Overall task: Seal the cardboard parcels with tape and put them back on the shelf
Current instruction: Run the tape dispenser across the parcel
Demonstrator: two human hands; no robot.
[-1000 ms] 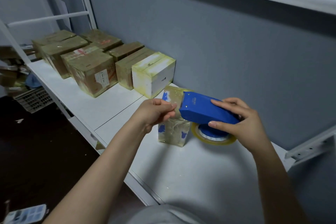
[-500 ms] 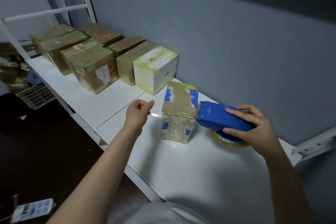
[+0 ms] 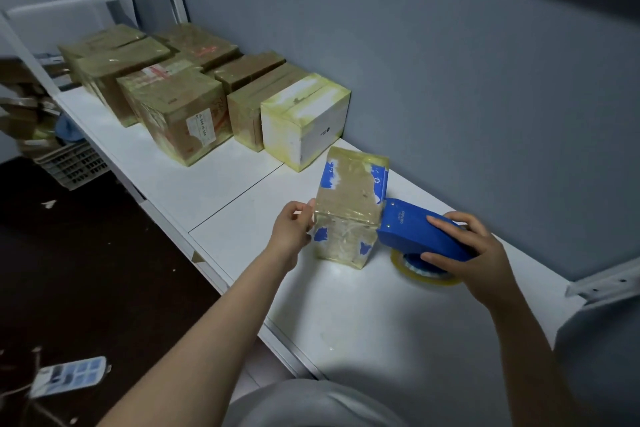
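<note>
A small blue parcel (image 3: 349,204), heavily wrapped in yellowish clear tape, stands upright on the white shelf (image 3: 363,308). My left hand (image 3: 294,227) touches its left edge, fingers curled against the taped corner. My right hand (image 3: 465,250) grips a blue tape dispenser (image 3: 415,230) whose front end meets the parcel's right side. The tape roll (image 3: 424,272) shows under the dispenser, low against the shelf.
Several taped brown parcels (image 3: 180,114) and a white one (image 3: 304,121) stand in rows along the shelf's back left. A grey wall runs behind. A plastic crate (image 3: 71,163) sits below left, and a flat pack (image 3: 67,374) lies on the dark floor.
My left hand left the parcel top, drew back to the left, and now is at the parcel's left edge. The dispenser moved off the top to the parcel's right side.
</note>
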